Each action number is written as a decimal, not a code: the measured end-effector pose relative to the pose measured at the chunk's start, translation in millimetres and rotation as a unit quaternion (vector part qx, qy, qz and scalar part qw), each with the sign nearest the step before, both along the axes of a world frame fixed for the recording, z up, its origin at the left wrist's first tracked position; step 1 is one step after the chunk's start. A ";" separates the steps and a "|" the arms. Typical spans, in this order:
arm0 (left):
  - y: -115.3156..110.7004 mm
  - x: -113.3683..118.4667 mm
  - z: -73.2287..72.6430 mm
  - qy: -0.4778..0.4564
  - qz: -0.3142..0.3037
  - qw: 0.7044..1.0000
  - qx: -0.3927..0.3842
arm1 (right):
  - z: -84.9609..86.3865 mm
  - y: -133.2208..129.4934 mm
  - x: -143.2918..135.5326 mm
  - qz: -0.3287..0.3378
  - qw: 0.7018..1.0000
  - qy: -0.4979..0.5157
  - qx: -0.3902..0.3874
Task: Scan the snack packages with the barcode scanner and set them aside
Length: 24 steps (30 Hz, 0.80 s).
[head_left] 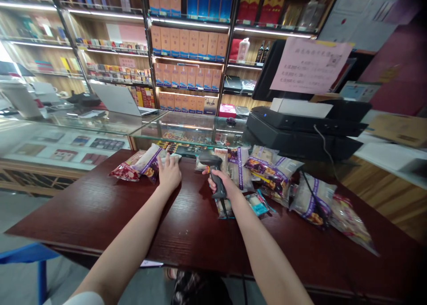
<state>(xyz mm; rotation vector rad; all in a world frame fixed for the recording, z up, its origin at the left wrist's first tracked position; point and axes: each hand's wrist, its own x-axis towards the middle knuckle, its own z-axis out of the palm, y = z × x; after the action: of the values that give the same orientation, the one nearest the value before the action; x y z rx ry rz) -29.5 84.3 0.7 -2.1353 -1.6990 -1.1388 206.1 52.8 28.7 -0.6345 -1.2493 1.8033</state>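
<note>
My right hand [220,182] is wrapped around the grip of a black handheld barcode scanner [218,187], its head tilted toward the far left. My left hand [169,174] lies with fingers spread at the edge of a clear snack bag with a purple band [150,160]. Beside that bag is a red snack bag [126,169]. Under and around the scanner are several more packs, among them a blue-edged snack pack [258,203] and a purple-banded bag [240,171]. What lies under my left palm is hidden.
The dark red wooden table [110,211] holds further bags [312,200] on the right. Behind it stand a glass display counter [187,122], a laptop [115,100] and a black printer [300,127]. The scanner's cable trails toward me. A blue chair [26,254] stands at left.
</note>
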 end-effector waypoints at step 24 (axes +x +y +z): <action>-9.7 23.4 -2.0 0.074 -0.308 0.932 -0.176 | 6.9 6.8 46.7 -0.137 0.988 0.066 -0.003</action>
<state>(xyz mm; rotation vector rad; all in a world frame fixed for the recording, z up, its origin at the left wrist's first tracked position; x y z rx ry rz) -6.1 74.6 -1.3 -3.0285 -1.2658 -0.7880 252.8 59.6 35.6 -0.6454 -1.0149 1.5948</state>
